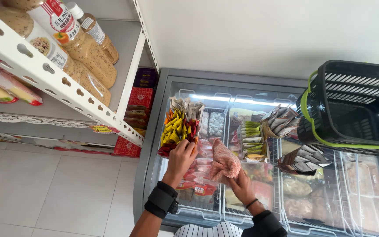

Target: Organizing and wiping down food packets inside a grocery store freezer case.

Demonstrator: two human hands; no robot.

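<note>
Pink, nubbly cloth (pixel 224 164) is bunched in the person's right hand (pixel 241 186), whose fingers are closed around its lower end. The cloth rises from the fist and drapes over the glass lid of the chest freezer (pixel 154 145), roughly at the middle of the lid's left half.

The left hand (pixel 181 159) is placed further left and slightly higher. Its fingers are curled onto the near end of a display box of sachets (pixel 178 129), which rests on the freezer lid. The sachets are yellow, orange and red, packed upright in rows. Whether the fingers clamp the box or only press against it cannot be determined from this view. A black wrist wrap (pixel 162 199) is fitted on the left forearm; a thin black band (pixel 252 203) sits on the right wrist. The two hands are near each other but not touching.

Further items stand on the lid to the right: a box of green and yellow packets (pixel 253 141) and two boxes of grey and brown sachets (pixel 281 120). A black shopping basket with green trim (pixel 352 105) rests on the freezer's right side.

Packaged frozen goods are visible under the glass. To the left, a white perforated metal shelf (pixel 44 72) carries bottles of beige dressing (pixel 82 48). Red cartons (pixel 140 97) are stacked between shelf and freezer.
</note>
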